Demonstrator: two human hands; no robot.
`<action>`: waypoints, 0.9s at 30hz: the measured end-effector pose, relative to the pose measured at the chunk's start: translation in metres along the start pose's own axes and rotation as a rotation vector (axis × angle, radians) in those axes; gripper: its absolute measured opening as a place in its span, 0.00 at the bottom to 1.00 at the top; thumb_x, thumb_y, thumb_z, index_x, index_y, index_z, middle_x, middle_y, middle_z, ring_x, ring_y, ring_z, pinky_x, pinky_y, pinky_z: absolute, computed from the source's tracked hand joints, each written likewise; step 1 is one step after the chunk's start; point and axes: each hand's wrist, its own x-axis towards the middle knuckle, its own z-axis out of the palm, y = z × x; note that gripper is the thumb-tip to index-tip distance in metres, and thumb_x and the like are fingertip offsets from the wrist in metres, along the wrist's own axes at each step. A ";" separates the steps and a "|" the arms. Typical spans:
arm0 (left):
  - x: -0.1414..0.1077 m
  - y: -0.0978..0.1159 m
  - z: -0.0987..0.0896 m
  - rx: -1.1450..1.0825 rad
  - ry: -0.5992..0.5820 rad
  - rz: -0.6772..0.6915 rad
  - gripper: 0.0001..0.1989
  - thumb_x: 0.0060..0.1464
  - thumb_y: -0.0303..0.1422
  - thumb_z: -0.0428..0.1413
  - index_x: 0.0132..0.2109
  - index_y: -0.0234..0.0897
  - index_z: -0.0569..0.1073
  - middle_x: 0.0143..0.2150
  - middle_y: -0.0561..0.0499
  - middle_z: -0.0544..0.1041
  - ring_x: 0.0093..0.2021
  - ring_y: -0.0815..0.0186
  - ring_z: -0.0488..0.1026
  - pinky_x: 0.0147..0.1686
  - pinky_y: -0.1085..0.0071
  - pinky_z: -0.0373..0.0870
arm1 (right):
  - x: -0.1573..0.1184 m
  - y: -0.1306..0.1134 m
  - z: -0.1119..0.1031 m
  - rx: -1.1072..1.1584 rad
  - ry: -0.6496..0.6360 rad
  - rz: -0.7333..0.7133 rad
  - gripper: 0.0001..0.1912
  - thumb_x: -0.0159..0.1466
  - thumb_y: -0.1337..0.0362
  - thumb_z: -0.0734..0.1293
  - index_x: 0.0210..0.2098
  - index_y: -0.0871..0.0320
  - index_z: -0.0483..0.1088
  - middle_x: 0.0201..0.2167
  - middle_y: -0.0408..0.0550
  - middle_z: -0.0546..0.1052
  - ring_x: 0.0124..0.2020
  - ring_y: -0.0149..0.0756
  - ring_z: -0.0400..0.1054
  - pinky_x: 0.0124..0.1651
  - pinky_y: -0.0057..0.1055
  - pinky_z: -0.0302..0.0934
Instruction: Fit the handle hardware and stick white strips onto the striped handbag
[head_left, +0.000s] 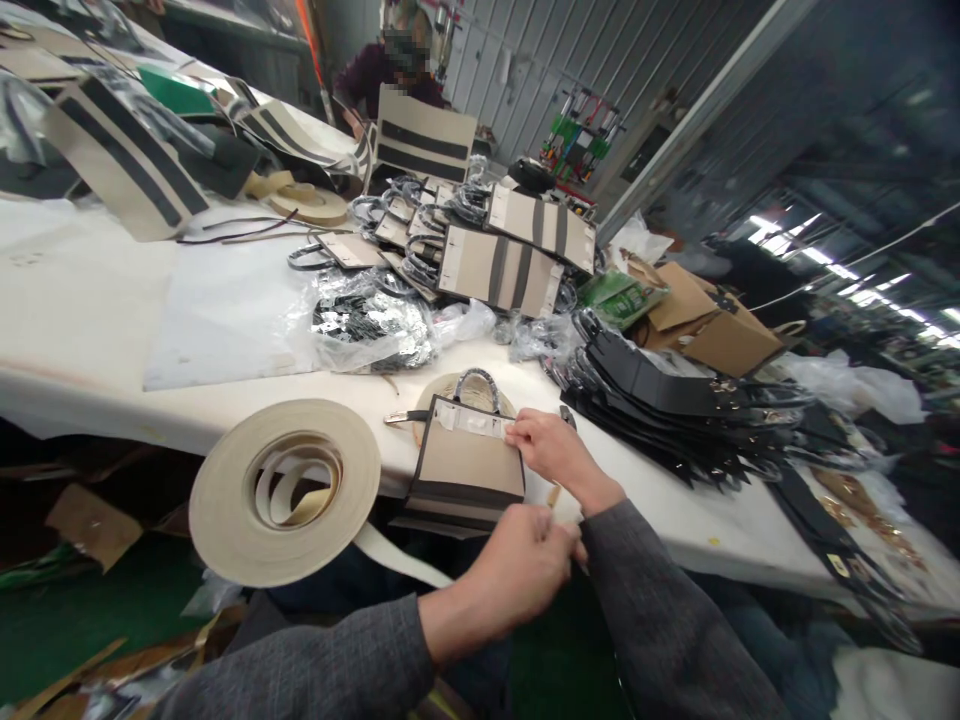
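Note:
A small beige handbag (469, 465) with dark edging and a plastic-wrapped handle (478, 378) lies at the table's front edge. Across its top runs a whitish strip (471, 418). My right hand (559, 450) is closed, its fingertips pinching at the top right corner of the bag; what lies right under them is hidden. Closer to me, my left hand (510, 565) is closed around the tape, whose pale end (566, 506) pokes out past the fingers. This tape leads back to a large cream tape roll (217, 500) left of the bag.
Behind lie striped bag pieces (499, 270) in a pile and a plastic bag of small metal parts (371, 325). Stacked black bag pieces (645, 410) and a cardboard box (720, 325) are on the right. Another person (367, 80) sits across the table (90, 300).

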 end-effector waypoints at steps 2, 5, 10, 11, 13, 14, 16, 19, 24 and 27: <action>-0.009 -0.007 -0.028 0.107 0.050 0.005 0.18 0.64 0.43 0.55 0.33 0.34 0.77 0.21 0.55 0.66 0.21 0.71 0.57 0.22 0.73 0.51 | 0.002 0.008 0.004 0.159 0.030 0.006 0.13 0.73 0.65 0.70 0.34 0.56 0.85 0.38 0.49 0.84 0.39 0.36 0.75 0.46 0.32 0.63; -0.030 -0.005 -0.095 0.250 -0.096 -0.112 0.25 0.66 0.53 0.59 0.37 0.33 0.80 0.22 0.56 0.65 0.19 0.72 0.54 0.20 0.73 0.47 | 0.005 0.016 0.016 0.450 0.109 0.168 0.08 0.66 0.60 0.75 0.35 0.57 0.86 0.35 0.48 0.85 0.36 0.37 0.75 0.44 0.33 0.66; -0.063 0.063 -0.193 0.224 0.189 -0.009 0.29 0.59 0.59 0.68 0.38 0.33 0.78 0.22 0.60 0.60 0.19 0.75 0.50 0.19 0.76 0.44 | 0.013 0.020 0.029 0.811 0.149 0.430 0.18 0.53 0.50 0.81 0.32 0.60 0.84 0.27 0.47 0.82 0.27 0.34 0.68 0.33 0.32 0.62; -0.065 0.083 -0.203 0.159 0.237 0.055 0.28 0.58 0.57 0.70 0.39 0.34 0.77 0.21 0.61 0.58 0.19 0.76 0.49 0.19 0.77 0.44 | 0.014 0.019 0.027 0.816 0.157 0.450 0.19 0.52 0.49 0.81 0.31 0.60 0.83 0.27 0.48 0.82 0.27 0.35 0.68 0.33 0.32 0.61; -0.066 0.120 -0.215 0.052 0.277 0.192 0.26 0.57 0.53 0.73 0.39 0.35 0.76 0.21 0.63 0.55 0.18 0.76 0.46 0.19 0.78 0.43 | 0.012 0.013 0.020 0.728 0.193 0.457 0.19 0.53 0.48 0.80 0.30 0.60 0.83 0.27 0.49 0.82 0.28 0.37 0.69 0.33 0.33 0.62; -0.064 0.135 -0.218 0.018 0.273 0.250 0.25 0.58 0.51 0.73 0.39 0.35 0.75 0.20 0.63 0.55 0.18 0.77 0.46 0.18 0.78 0.43 | 0.008 0.005 0.017 0.641 0.254 0.428 0.20 0.56 0.47 0.78 0.31 0.59 0.84 0.29 0.51 0.83 0.29 0.38 0.71 0.35 0.35 0.63; -0.058 0.154 -0.219 -0.025 0.239 0.331 0.24 0.58 0.50 0.74 0.40 0.35 0.75 0.20 0.63 0.56 0.18 0.77 0.46 0.18 0.78 0.43 | -0.004 -0.026 0.015 0.470 0.484 0.349 0.22 0.64 0.44 0.74 0.34 0.58 0.85 0.35 0.55 0.85 0.33 0.41 0.74 0.41 0.38 0.67; -0.040 0.157 -0.223 -0.070 0.159 0.376 0.23 0.60 0.49 0.73 0.40 0.35 0.74 0.21 0.63 0.56 0.18 0.77 0.45 0.18 0.78 0.42 | -0.031 -0.107 0.037 0.568 0.647 0.375 0.29 0.70 0.37 0.70 0.44 0.58 0.85 0.38 0.57 0.86 0.34 0.44 0.78 0.42 0.38 0.70; -0.025 0.132 -0.233 -0.084 0.137 0.333 0.24 0.62 0.51 0.70 0.42 0.35 0.72 0.22 0.63 0.56 0.19 0.77 0.45 0.19 0.77 0.41 | -0.055 -0.241 0.135 0.823 -0.067 0.447 0.51 0.53 0.36 0.82 0.67 0.59 0.75 0.53 0.65 0.86 0.54 0.65 0.82 0.52 0.45 0.75; -0.036 0.124 -0.223 -0.079 0.115 0.291 0.24 0.63 0.52 0.70 0.43 0.35 0.73 0.22 0.63 0.56 0.19 0.77 0.45 0.20 0.77 0.40 | -0.044 -0.263 0.183 1.118 -0.015 0.470 0.36 0.59 0.43 0.80 0.59 0.59 0.80 0.51 0.62 0.87 0.55 0.63 0.81 0.57 0.47 0.74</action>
